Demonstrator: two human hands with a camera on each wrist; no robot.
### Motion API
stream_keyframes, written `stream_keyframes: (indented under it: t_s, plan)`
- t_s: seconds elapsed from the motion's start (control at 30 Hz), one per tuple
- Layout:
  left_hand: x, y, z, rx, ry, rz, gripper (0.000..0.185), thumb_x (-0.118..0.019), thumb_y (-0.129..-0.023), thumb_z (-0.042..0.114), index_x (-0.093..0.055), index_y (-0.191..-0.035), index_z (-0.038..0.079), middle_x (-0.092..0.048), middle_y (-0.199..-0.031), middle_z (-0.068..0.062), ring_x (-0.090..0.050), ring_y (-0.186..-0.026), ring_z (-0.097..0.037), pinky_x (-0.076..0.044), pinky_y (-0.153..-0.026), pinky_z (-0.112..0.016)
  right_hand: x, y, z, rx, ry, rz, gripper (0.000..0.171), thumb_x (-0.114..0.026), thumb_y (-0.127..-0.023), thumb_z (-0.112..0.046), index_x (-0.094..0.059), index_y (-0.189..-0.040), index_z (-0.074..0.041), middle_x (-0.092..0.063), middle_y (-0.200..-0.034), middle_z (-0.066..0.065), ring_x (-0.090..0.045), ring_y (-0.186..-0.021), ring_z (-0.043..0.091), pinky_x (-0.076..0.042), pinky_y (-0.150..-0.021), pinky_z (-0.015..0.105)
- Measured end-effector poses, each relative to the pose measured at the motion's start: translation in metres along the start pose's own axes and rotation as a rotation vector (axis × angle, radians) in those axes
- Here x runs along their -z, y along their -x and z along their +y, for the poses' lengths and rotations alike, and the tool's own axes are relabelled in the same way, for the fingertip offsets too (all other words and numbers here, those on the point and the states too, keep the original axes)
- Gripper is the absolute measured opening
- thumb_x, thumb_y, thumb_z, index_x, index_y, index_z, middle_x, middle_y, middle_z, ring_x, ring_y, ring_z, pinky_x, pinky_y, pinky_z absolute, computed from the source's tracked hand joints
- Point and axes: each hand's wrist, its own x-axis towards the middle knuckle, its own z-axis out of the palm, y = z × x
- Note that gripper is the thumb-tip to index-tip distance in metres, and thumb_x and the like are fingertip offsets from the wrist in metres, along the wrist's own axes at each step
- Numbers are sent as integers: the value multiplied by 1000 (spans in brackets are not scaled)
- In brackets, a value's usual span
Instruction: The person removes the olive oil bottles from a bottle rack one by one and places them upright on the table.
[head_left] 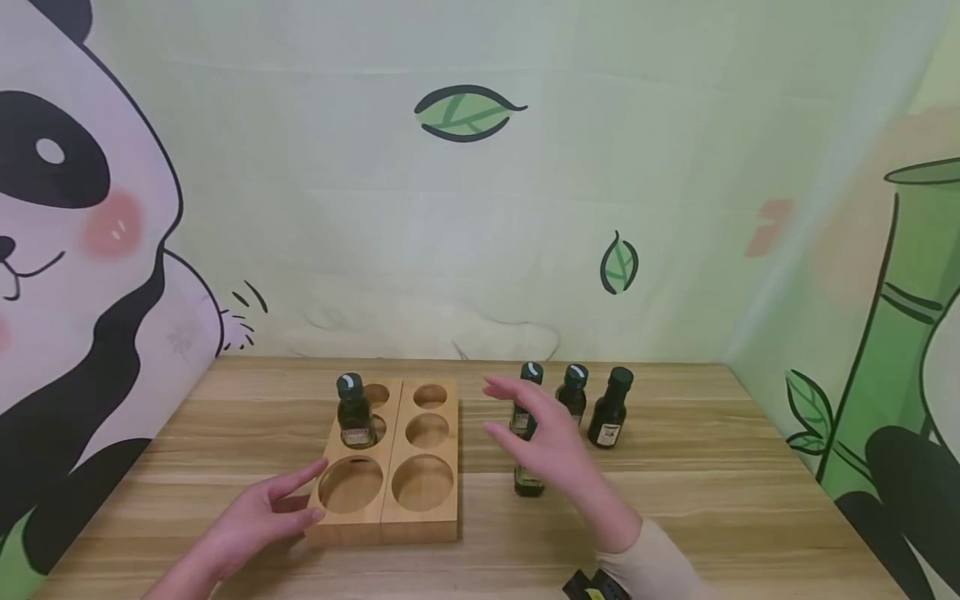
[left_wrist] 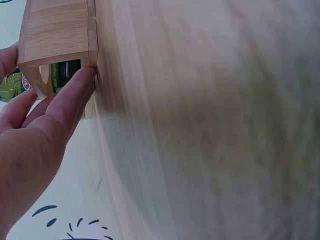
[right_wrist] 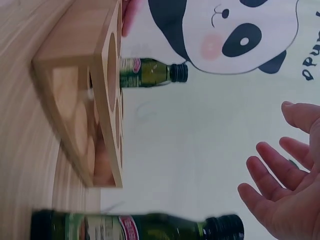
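My left hand (head_left: pixel 258 517) rests against the left side of a wooden rack (head_left: pixel 420 531) with round holes, fingers nearly straight at its front corner. In the left wrist view the fingertips lie along the rack's open side. A dark green glass bottle (head_left: pixel 356 417) with a black cap stands upright in a middle hole of the left row. My right hand (head_left: pixel 551 442) hovers with fingers spread and nothing held, overlapping several similar bottles right of the rack. The right wrist view shows a bottle (right_wrist: pixel 150 226) with a green and red label near that hand.
Beside the right hand a small dark bottle (head_left: pixel 609 408) with a pale label stands at the end of the group. A wood-grain table (head_left: pixel 697 500) carries everything. Behind it hangs a green backdrop (head_left: pixel 337 250) printed with pandas and leaves. A black-and-yellow object (head_left: pixel 596 586) shows at the right wrist.
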Motion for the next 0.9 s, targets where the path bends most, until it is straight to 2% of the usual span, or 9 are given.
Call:
stream_keyframes:
  t_s: [0.17,0.4,0.63,0.9]
  plan:
    - [0,-1,0,14,-7,-2,72,-76,-89,19,-40,-148,-1,-29,-155,-27,-52,-123,-47,-56,-85,-36,-16,-5,-5,37,-34,-29,53,-75,-88,-9,-56,-137,-8,-66,-126,6,-58,-121,23,-44,-103,46]
    - [1,-1,-1,-2,21,-13,72,-75,-89,16,-39,-148,-3,-27,-155,-28,-51,-124,-49,-57,-85,-35,-43,-12,-13,-50,-71,-98,56,-76,-87,-13,-56,-138,-12,-65,-127,4,-58,-120,18,-43,-105,39]
    - [1,0,1,-13,28,-18,72,-75,-89,15,-38,-148,-4,-26,-155,-29,-51,-124,-49,-57,-85,-35,-71,-19,-12,-55,-134,-171,57,-75,-89,-16,-52,-140,-6,-65,-128,7,-59,-119,20,-43,-106,35]
    - [0,0,1,-7,25,-12,71,-75,-89,15,-39,-148,-4,-28,-154,-29,-52,-123,-48,-57,-84,-34,-96,-29,-6,-97,-155,-183,54,-73,-91,-19,-53,-140,-6,-64,-130,8,-58,-121,18,-43,-105,32]
